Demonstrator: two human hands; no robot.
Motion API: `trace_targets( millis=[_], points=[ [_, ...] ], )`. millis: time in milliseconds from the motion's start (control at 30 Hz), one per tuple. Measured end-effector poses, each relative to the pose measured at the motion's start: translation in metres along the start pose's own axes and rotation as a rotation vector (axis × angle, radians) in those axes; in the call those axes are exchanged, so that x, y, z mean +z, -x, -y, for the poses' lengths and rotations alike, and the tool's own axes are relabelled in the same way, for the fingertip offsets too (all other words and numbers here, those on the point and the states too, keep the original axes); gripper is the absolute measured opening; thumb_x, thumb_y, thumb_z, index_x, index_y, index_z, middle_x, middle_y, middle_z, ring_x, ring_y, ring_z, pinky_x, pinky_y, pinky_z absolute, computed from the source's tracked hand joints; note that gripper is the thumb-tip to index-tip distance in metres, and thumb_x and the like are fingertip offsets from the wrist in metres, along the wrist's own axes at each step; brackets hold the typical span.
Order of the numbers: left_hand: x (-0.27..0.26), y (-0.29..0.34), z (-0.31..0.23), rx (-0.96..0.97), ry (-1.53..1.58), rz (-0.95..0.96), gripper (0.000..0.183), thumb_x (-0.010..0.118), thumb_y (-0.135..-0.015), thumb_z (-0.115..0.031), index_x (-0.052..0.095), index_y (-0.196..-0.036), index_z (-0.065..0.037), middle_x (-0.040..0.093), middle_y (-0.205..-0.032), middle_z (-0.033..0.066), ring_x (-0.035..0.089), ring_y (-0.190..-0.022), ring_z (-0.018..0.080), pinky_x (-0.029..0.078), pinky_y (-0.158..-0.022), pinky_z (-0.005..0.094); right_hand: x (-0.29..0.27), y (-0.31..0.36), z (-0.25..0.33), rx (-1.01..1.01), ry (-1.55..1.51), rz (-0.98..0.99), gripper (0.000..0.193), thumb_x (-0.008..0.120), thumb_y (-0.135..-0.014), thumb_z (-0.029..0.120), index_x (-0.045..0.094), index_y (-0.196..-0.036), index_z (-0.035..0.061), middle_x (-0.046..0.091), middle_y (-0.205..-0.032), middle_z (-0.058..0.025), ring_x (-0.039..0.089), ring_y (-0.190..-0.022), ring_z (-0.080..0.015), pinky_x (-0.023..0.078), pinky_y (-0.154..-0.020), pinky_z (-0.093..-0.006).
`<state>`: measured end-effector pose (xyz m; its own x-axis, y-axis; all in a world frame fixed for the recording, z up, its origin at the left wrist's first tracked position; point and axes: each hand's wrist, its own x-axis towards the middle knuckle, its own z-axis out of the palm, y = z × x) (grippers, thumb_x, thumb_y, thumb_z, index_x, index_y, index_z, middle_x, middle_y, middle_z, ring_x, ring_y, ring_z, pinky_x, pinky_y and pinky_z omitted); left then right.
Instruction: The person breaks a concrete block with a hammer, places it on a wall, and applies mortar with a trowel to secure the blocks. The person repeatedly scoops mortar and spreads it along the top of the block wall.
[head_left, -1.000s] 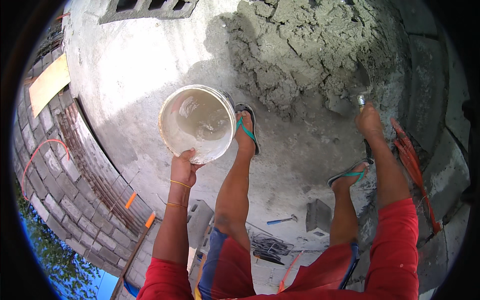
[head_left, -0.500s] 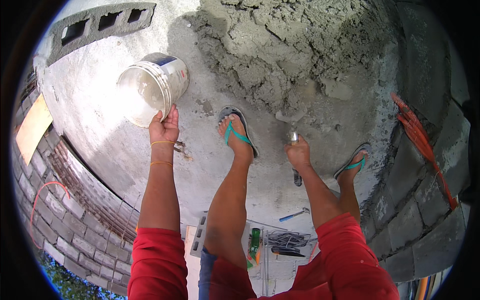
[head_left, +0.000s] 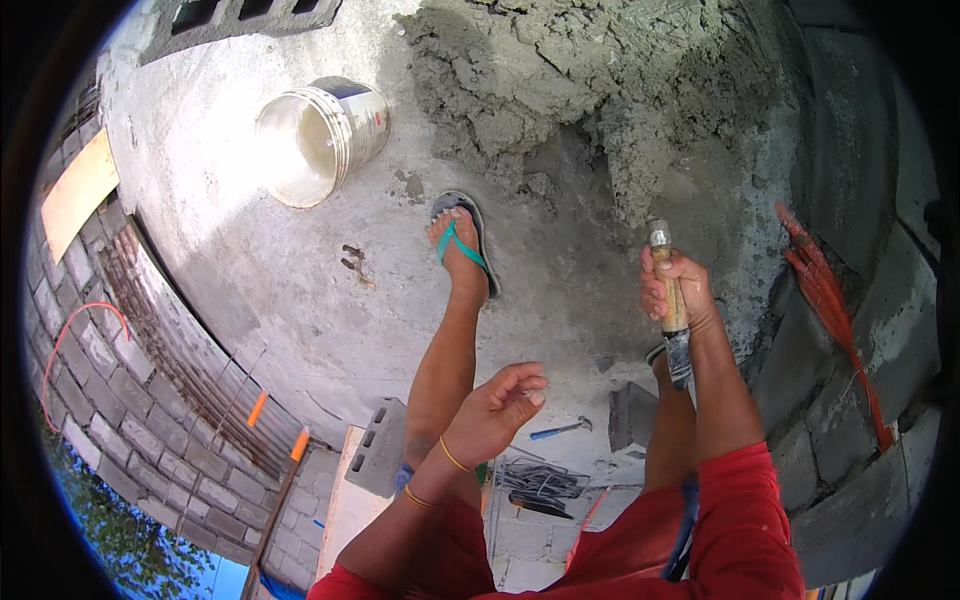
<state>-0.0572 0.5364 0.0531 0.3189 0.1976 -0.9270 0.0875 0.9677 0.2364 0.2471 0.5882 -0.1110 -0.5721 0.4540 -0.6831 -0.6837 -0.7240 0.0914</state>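
My right hand (head_left: 678, 285) is wrapped round the wooden handle of a trowel (head_left: 672, 306). Wet grey mortar covers the trowel's blade, whose outline is hard to make out against the pile beyond it. My left hand (head_left: 497, 412) hangs above the ground near my knee, fingers loosely bent, with nothing visible in it. A large heap of wet mortar (head_left: 540, 90) spreads over the concrete ahead. Left of the heap, a white bucket (head_left: 362, 125) lies on its side, its mouth toward the left; neither hand touches it.
Hollow concrete blocks lie at the far left (head_left: 240, 22), beside my left leg (head_left: 378, 450) and by my right leg (head_left: 630, 418). A blue-handled hammer (head_left: 560, 430) and coiled wire (head_left: 540, 480) are behind my feet. Orange netting (head_left: 835, 300) hangs along the right block wall.
My left hand has let go of the bucket's rim and drawn back toward my body. My right hand has moved right and turned, bringing the trowel from the heap's edge with mortar on it.
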Motion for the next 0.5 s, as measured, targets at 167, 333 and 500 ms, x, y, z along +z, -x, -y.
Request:
trace_targets(
  millis=[167,333,500],
  points=[
    [0.061,-0.024,0.059,-0.153,-0.461,0.265,0.052,0.063,-0.099,-0.031,0.050,-0.140,-0.002,0.062,-0.130,0.0188,0.065,-0.109,0.0252,0.050,-0.096,0.0351,-0.040,0.023,-0.061,0.102,0.143,-0.052,0.019,0.066,-0.075,0.009,0.056,-0.090,0.0050,0.058,-0.066,-0.0095,0.055,-0.050,-0.0186,0.048,-0.048,-0.0329],
    [0.047,-0.038,0.084,-0.125,-0.755,0.214,0.056,0.060,-0.096,-0.036,0.051,-0.139,-0.002,0.058,-0.136,0.0247,0.057,-0.125,0.0389,0.045,-0.105,0.0443,-0.046,-0.017,-0.153,0.309,1.280,-0.528,0.029,0.077,-0.078,0.014,0.062,-0.098,0.0009,0.064,-0.076,-0.0110,0.061,-0.060,-0.0215,0.050,-0.058,-0.0366],
    [0.041,-0.057,0.084,-0.085,-0.759,0.087,0.056,0.060,-0.096,-0.034,0.050,-0.140,-0.001,0.058,-0.134,0.0262,0.057,-0.123,0.0403,0.045,-0.105,0.0448,0.007,-0.154,-0.086,0.011,1.009,-0.534,0.020,0.073,-0.079,0.006,0.060,-0.093,-0.0008,0.058,-0.069,-0.0065,0.053,-0.052,-0.0148,0.045,-0.049,-0.0336]
  ],
)
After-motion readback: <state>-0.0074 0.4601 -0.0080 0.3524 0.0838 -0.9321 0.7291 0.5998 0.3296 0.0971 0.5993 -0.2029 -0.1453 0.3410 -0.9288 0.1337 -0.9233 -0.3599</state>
